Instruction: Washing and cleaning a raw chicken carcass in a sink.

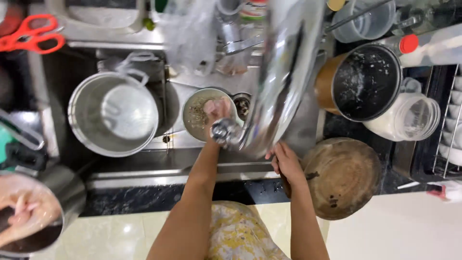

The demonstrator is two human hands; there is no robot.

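Steel surfaces fill this sink area. At far left, a bowl point(26, 216) of pale raw meat sits on the counter, cut off by the frame edge; red scissors point(31, 34) lie at top left. A large pot point(114, 113) stands in the left basin, and nothing can be seen inside it.

The left hand point(216, 111) reaches into the small bowl point(204, 115) in the right basin, just beside the drain point(242, 106). Its fingers close around a pale piece of meat point(211, 103); how firmly cannot be told, since the tap point(274, 86) overlaps the hand.

For good results, judged from this view: keep the meat low over the small bowl so that drips fall inside, and hold it with the full fingertips, because wet meat slips.

The right hand point(287, 161) rests curled on the rim of the round wooden board point(342, 177), which stands on the sink edge; whether it grips or only steadies is unclear. A dark pan point(363, 82) and a clear jar point(409, 115) stand beyond.

The tap is blurred and hides part of the basin. The bowl's grainy contents cannot be identified.
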